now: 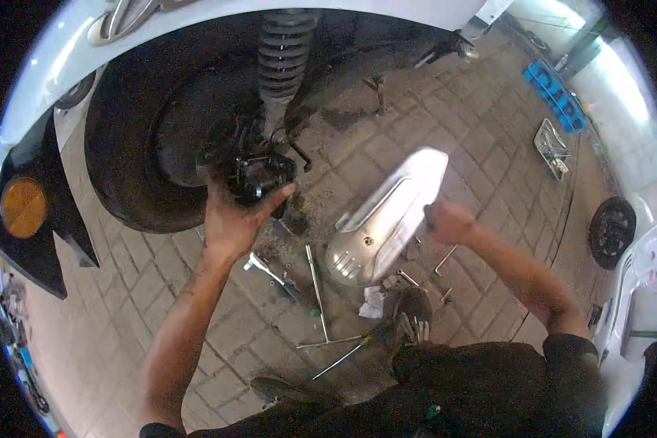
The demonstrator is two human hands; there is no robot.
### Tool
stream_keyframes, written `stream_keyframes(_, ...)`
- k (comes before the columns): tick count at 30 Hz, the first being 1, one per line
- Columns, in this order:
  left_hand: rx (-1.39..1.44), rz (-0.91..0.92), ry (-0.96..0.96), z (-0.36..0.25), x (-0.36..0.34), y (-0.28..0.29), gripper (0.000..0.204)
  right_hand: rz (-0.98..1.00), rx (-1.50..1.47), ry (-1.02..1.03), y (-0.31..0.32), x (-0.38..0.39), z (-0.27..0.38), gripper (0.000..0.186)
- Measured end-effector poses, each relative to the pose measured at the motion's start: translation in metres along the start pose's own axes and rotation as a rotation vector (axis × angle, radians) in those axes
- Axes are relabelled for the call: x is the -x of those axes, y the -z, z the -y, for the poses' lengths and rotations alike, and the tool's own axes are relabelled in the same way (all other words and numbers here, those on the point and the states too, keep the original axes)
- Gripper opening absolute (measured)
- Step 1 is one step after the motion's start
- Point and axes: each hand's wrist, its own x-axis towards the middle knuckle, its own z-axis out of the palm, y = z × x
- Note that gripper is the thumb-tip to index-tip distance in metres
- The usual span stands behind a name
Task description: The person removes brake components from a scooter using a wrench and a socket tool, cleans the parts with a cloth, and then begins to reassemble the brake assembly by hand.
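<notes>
A black brake caliper (259, 177) sits beside the scooter wheel (124, 157), below the coil-spring shock absorber (283, 62). My left hand (231, 223) grips it from below, its thumb across the front and its fingers behind, partly hidden. On the paving to the right lies a silver exhaust cover (394, 215) with slots at its near end. My right hand (451, 223) is closed next to the cover's right edge. A small dark shape shows at its fingertips, too blurred to name.
A ratchet (266, 269), a T-handle wrench (317, 292) and a hex key (446, 259) lie near my shoes (412, 306), beside a crumpled white cloth (372, 301). Farther right are a blue tray (555, 95), a metal tray (552, 150) and a small wheel (612, 232). White bodywork (387, 13) overhangs the top.
</notes>
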Motion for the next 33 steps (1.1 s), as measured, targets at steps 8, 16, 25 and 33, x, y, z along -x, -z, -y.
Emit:
stream_keyframes(8,0.077,0.025,0.07,-0.003,-0.004,-0.002,0.09,0.047,-0.193,0.163,-0.092,0.051,-0.031,0.035)
stream_keyframes(16,0.019,0.032,0.087,-0.006,-0.004,0.019,0.087,0.004,-0.508,0.022,-0.118,0.024,-0.019,0.041)
stream_keyframes(25,-0.648,0.06,-0.307,0.026,0.002,0.038,0.082,-0.048,-0.378,-0.068,-0.109,0.033,0.056,0.043)
stream_keyframes(33,-0.361,-0.035,-0.068,0.003,0.0,0.011,0.077,-0.047,-0.201,-0.151,-0.141,0.015,0.043,0.043)
